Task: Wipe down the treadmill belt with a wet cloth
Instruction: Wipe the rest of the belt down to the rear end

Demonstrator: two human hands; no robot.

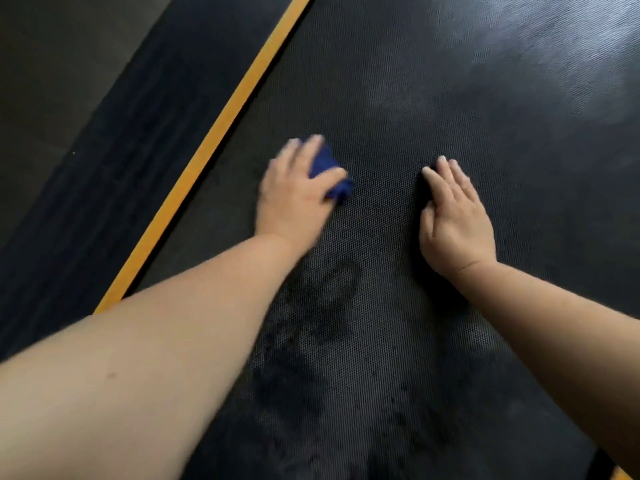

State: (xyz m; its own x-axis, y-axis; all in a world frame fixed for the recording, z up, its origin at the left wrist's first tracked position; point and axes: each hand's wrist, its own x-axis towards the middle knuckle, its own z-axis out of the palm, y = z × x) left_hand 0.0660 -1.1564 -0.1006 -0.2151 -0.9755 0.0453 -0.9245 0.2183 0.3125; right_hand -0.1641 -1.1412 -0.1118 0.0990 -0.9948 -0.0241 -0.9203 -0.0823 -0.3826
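nearest me, two bare forearms reach in from the bottom edge over the black, textured treadmill belt (381, 358). between them, close in, the belt shows darker blotchy patches (322, 306) that look damp to me.

farther out, the left hand (298, 192) sits on a bunched blue cloth (332, 171). its fingers lie over the top and its thumb hooks round the cloth's right side, so it grips the cloth against the belt. the hand is blurred, so i cannot tell finer detail. the cloth lies left of the belt's middle, near an orange stripe (207, 150) that runs along the belt's left edge.

to the right, well apart from the cloth, the right hand (457, 223) lies flat on the belt with fingers straight and close together, holding nothing.

left of the stripe is a dark side rail (121, 168), then grey floor (52, 64). at the far right the belt carries a pale, dull haze (536, 46).

i judge the wiping to be under way, with the near part dampened and the far part not yet reached. the next move calls for pushing the cloth farther out and across toward the hazy area with even pressure, while the right hand braces.
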